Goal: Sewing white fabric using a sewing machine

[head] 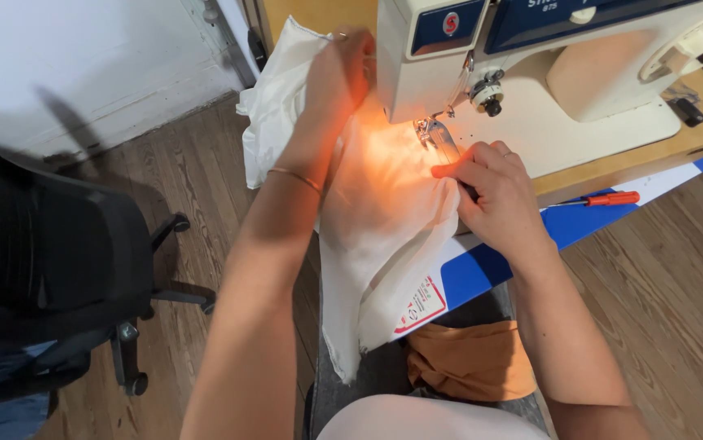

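Observation:
A white cloth [376, 236] lies across the bed of a cream sewing machine [547, 90] and hangs down over the table edge. The machine's lamp lights it orange near the presser foot [426, 130]. My left hand [337, 75] grips the cloth behind the needle, at the machine's left end. My right hand [494, 191] presses on the cloth just in front of the presser foot, fingers bent, index finger pointing left along the fabric.
An orange-handled screwdriver [604, 199] lies on a blue and white board [547, 236] at the wooden table's front edge. Orange-brown fabric [470, 358] sits on my lap. A black office chair [50, 261] stands to the left on the wooden floor.

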